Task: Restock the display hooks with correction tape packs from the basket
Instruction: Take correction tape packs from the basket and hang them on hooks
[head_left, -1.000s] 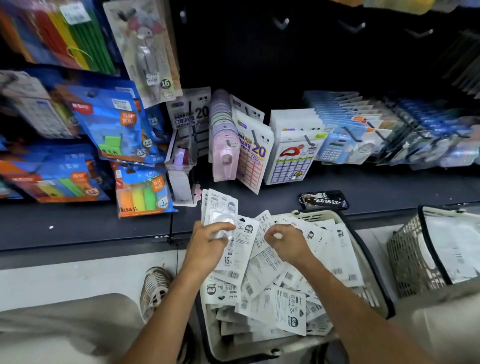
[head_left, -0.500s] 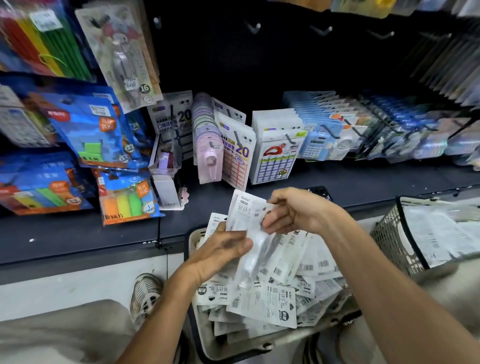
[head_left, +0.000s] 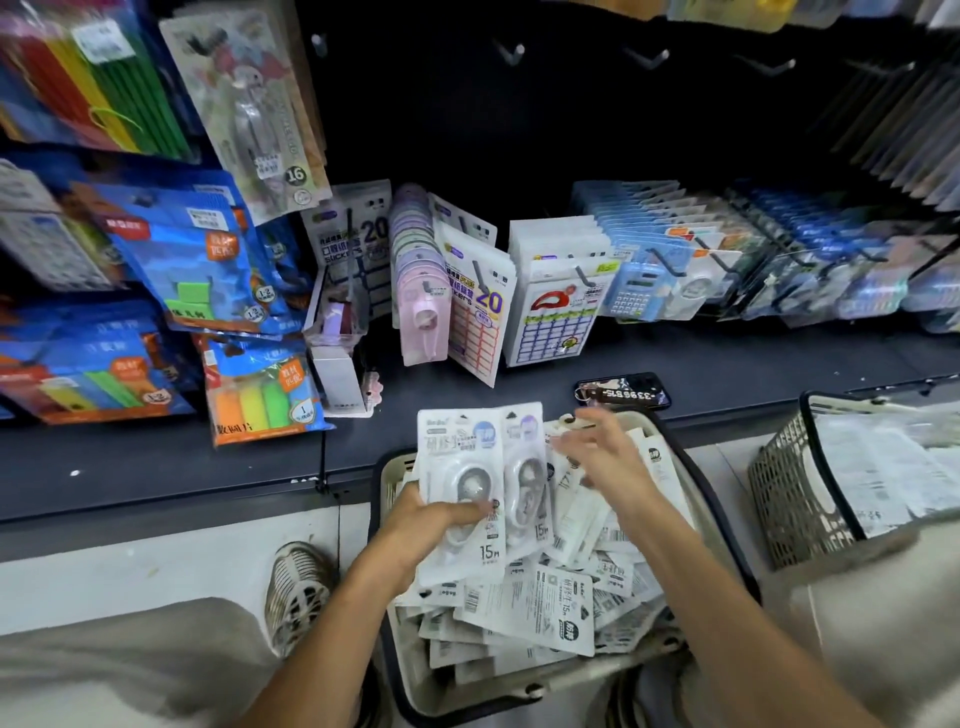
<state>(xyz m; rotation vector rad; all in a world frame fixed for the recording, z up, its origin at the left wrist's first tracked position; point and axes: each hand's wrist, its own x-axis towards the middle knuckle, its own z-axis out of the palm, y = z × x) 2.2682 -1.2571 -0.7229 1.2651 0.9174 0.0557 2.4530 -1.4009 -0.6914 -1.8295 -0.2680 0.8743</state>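
Head view: left hand (head_left: 434, 525) grips two correction tape packs (head_left: 483, 488) upright over the basket (head_left: 727, 525) (heaped with more); right hand (head_left: 602, 457), fingers spread, holds nothing, just beside them.

The left hand (head_left: 434, 522) sat at lower centre of the frame, fingers curled in a grip, thumb pressed forward. The right hand (head_left: 605, 457), blurred, hovered just right of it, fingers spread.

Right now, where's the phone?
In the head view, the phone lies flat on the dark shelf, right of centre, just behind the basket of correction tape packs and below the hanging sticker sheets.
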